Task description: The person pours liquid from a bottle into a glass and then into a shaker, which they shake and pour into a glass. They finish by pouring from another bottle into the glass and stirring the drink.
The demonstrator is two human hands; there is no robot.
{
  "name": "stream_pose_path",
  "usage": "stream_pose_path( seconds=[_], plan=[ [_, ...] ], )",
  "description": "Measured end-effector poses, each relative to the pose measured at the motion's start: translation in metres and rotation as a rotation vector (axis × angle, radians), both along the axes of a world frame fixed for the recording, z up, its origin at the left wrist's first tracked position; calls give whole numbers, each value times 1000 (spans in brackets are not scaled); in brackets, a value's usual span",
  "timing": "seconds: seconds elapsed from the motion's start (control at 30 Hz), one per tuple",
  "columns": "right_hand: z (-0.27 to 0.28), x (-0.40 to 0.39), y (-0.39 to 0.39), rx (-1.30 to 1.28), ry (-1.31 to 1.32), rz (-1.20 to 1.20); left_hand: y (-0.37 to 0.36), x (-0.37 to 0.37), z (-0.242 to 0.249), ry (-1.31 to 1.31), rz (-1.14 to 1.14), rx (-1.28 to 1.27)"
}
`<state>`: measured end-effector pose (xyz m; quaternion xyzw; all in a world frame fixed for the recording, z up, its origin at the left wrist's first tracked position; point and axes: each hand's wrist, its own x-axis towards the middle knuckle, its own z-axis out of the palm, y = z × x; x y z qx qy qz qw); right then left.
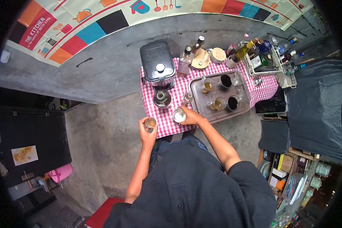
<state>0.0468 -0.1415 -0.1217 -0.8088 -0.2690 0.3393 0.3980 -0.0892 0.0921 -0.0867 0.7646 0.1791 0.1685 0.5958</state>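
Note:
My left hand (147,133) is closed around a small cup (151,122) with something brownish inside, at the table's front left corner. My right hand (191,117) grips a silvery cup (179,114) whose inside looks pale; what is in it is hard to make out. Just behind that cup stands a small clear bottle (187,98). A dark round bottle (162,98) is upright between and beyond my hands. To the right, a grey tray (220,117) bears several glass mugs, among them a mug of dark liquid (233,102) and a mug of amber liquid (217,103).
A black lidded container (157,60) stands at the back left of the checkered tablecloth (167,127). Tall bottles (185,60) line the back, beside a round lidded jar (218,55). A white basket (263,72) of bottles sits back right. Shelves (288,171) are at my right.

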Motion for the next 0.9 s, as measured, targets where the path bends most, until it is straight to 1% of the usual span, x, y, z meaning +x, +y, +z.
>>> stream_pose_path(
  seconds=[0.07,0.17,0.27,0.3,0.4,0.47,0.53,0.57,0.6,0.67,0.7,0.73,0.8,0.87,0.9],
  plan=[
    [-2,3,-7,17,30,6,-12,-4,0,-3,-3,-40],
    [4,2,-23,101,13,-97,-28,-6,14,-2,0,-81],
    [16,5,-47,161,46,-110,-49,-3,26,-9,-1,-154],
    [30,3,-53,191,17,-124,-53,-1,26,-30,-12,-166],
    [77,2,-74,149,-26,-122,-72,6,39,-66,-29,-236],
    [92,0,-87,173,-58,-166,-80,11,47,-71,-124,-258],
    [103,-3,-98,335,-221,-238,-89,18,60,-75,-159,-287],
    [102,-5,-102,421,-260,-306,-92,23,66,-100,-222,-265],
    [103,-6,-106,425,-268,-314,-94,28,74,-124,-288,-242],
    [105,-9,-111,525,-263,-415,-103,36,91,-158,-323,-203],
    [105,-11,-112,526,-364,-423,-107,40,97,-166,-376,-195],
    [106,-12,-116,525,-371,-435,-111,43,99,-174,-428,-189],
    [110,-15,-122,495,-485,-365,-118,48,102,-174,-490,-189],
    [110,-17,-127,505,-526,-363,-132,47,111,-53,-488,-379],
    [111,-17,-129,480,-572,-329,-137,49,110,-103,-503,-417]
  ],
)
